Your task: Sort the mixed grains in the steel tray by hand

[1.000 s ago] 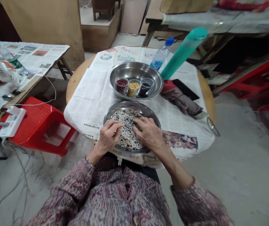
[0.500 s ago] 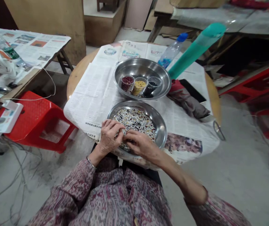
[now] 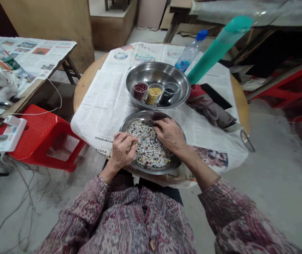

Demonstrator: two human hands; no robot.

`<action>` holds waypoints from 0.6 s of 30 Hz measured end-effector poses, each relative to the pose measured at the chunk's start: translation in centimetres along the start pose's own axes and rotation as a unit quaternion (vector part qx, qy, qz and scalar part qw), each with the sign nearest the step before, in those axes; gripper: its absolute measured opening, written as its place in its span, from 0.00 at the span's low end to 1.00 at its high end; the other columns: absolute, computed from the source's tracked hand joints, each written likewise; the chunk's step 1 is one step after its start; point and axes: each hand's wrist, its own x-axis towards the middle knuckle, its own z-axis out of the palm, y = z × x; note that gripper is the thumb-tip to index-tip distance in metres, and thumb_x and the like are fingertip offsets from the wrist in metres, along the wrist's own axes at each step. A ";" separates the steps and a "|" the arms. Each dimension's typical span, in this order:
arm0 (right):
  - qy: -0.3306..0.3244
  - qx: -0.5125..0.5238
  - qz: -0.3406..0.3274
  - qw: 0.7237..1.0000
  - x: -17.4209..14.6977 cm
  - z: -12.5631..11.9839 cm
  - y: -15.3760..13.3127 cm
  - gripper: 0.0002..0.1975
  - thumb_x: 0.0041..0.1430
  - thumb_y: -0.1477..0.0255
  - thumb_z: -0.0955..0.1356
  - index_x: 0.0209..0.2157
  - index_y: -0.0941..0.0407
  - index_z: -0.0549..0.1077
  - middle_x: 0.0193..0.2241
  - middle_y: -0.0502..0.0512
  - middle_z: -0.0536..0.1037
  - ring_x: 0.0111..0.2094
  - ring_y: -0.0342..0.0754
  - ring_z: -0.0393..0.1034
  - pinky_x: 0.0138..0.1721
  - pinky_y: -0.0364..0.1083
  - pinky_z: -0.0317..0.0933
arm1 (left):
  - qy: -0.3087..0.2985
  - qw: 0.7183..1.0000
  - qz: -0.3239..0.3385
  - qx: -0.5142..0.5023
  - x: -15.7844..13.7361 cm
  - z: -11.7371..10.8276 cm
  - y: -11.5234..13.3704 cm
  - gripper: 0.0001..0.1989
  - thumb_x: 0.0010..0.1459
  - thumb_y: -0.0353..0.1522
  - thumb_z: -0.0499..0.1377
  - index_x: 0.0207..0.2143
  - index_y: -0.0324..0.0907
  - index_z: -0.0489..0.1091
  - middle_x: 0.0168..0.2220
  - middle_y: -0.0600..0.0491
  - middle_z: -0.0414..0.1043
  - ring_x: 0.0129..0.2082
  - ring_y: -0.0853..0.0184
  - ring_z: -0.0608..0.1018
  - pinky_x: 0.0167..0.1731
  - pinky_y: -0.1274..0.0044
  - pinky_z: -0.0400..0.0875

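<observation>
While the left hand (image 3: 123,150) curls at the left rim of a shallow, round metal basin (image 3: 172,165), the right hand (image 3: 170,137) arches, fingers bent, over grains (image 3: 149,148) inside; cannot tell whether either pinches any. Grains small, loose, mostly white, speckled black, yellow, red. Newsprint (image 3: 95,109) creased over round wooden desk (image 3: 86,84). Beyond, shiny metal bowl (image 3: 156,73) with three clear cups (image 3: 154,98), filled red, yellow, black.

Two metal bowls (image 3: 156,74), three clear cups (image 3: 153,100), two plastic bottles (image 3: 188,54), one green tube (image 3: 219,49)
</observation>
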 end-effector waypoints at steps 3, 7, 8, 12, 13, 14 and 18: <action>-0.028 0.015 -0.014 0.999 -1.3 -0.2 -0.7 0.15 0.62 0.63 0.68 0.47 0.56 0.76 0.44 0.62 0.76 0.49 0.59 0.69 0.50 0.57 0.67 | -0.007 1.000 -0.008 0.008 0.0 0.0 0.0 0.07 0.60 0.26 0.54 0.35 0.43 0.71 0.33 0.54 0.77 0.37 0.65 0.77 0.47 0.68 0.67; -0.075 0.052 -0.035 0.995 -3.8 -0.7 -1.7 0.16 0.59 0.63 0.70 0.47 0.54 0.75 0.43 0.60 0.76 0.45 0.57 0.72 0.47 0.55 0.68 | 0.002 1.000 0.003 0.000 0.1 0.0 0.1 0.07 0.60 0.24 0.55 0.35 0.43 0.71 0.33 0.55 0.76 0.37 0.66 0.77 0.47 0.69 0.67; -0.084 0.066 -0.035 0.994 -4.3 -0.8 -1.7 0.14 0.59 0.65 0.70 0.46 0.54 0.75 0.42 0.60 0.76 0.44 0.56 0.72 0.46 0.54 0.68 | 0.005 1.000 0.006 -0.002 0.1 0.0 0.1 0.07 0.60 0.24 0.55 0.35 0.43 0.71 0.33 0.55 0.76 0.37 0.66 0.77 0.47 0.69 0.67; -0.106 0.139 -0.034 0.984 -4.8 -0.7 -2.3 0.08 0.57 0.77 0.67 0.38 0.55 0.76 0.37 0.57 0.79 0.40 0.52 0.73 0.45 0.52 0.66 | 0.008 1.000 0.009 0.002 0.1 -0.1 0.1 0.07 0.60 0.24 0.55 0.35 0.43 0.71 0.33 0.55 0.76 0.37 0.66 0.76 0.46 0.69 0.67; -0.108 0.160 -0.029 0.981 -4.6 -0.5 -2.6 0.09 0.55 0.79 0.67 0.36 0.55 0.77 0.35 0.56 0.79 0.39 0.51 0.74 0.45 0.51 0.66 | 0.007 1.000 0.007 0.005 0.1 -0.1 0.1 0.07 0.60 0.24 0.55 0.35 0.43 0.71 0.33 0.55 0.76 0.37 0.66 0.76 0.46 0.69 0.67; -0.108 0.181 -0.024 0.977 -4.4 -0.4 -3.0 0.09 0.54 0.80 0.66 0.34 0.55 0.77 0.34 0.55 0.80 0.37 0.50 0.74 0.44 0.50 0.65 | 0.008 1.000 0.005 0.008 0.1 0.0 0.0 0.07 0.61 0.24 0.55 0.35 0.43 0.71 0.34 0.55 0.76 0.37 0.66 0.76 0.46 0.69 0.67; -0.101 0.259 -0.040 0.960 -3.9 0.4 -5.3 0.11 0.53 0.82 0.65 0.34 0.55 0.77 0.32 0.52 0.80 0.35 0.46 0.72 0.42 0.47 0.64 | 0.011 1.000 -0.006 -0.001 0.1 0.0 0.0 0.08 0.65 0.26 0.54 0.41 0.43 0.71 0.39 0.52 0.76 0.43 0.64 0.76 0.49 0.68 0.68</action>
